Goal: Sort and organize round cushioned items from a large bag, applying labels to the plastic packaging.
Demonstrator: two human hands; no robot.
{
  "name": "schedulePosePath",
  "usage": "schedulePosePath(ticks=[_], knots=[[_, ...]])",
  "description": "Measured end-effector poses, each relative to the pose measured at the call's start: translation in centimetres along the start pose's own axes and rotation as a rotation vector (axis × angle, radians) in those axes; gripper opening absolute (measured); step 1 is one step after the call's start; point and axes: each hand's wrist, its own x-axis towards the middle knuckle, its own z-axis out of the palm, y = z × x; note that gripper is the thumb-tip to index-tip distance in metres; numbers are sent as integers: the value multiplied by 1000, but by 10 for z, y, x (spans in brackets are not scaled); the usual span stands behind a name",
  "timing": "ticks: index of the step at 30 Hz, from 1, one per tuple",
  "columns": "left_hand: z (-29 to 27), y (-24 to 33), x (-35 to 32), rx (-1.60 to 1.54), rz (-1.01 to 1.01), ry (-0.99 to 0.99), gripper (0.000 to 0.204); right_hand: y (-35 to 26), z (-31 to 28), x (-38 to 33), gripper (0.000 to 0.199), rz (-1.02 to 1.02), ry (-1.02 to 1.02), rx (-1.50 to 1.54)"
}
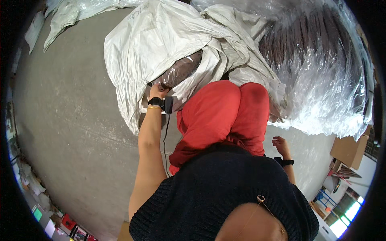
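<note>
A large white woven sack (161, 36) lies on the floor before my knees, its mouth gaping toward me. Inside the opening shows a dark brown bundle in clear plastic (181, 71). My left hand (158, 92) reaches to the near end of that bundle, fingers curled onto its edge; some fingertips are hidden. A black strap with a small box and cable sits on that wrist. Off to the right of my red-trousered legs, my right hand (282, 146) hangs over the floor, fingers loosely bent and apart, holding nothing.
At the right stands a big heap of brown goods in clear plastic (313, 60). A cardboard box (349, 152) is behind it, lower right. More white sheeting (76, 14) lies at the far left. Grey concrete floor (80, 108) stretches along my left side.
</note>
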Motion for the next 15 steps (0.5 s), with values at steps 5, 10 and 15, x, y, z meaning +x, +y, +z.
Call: schedulePosePath(ticks=[5, 10, 15], knots=[[7, 61, 4, -615, -366, 145, 48, 19, 1, 0, 27, -57, 29, 63], [8, 86, 3, -1562, -665, 180, 46, 23, -1, -7, 25, -38, 76, 92], [-45, 159, 4, -1535, -603, 113, 21, 3, -21, -10, 23, -126, 108, 139]])
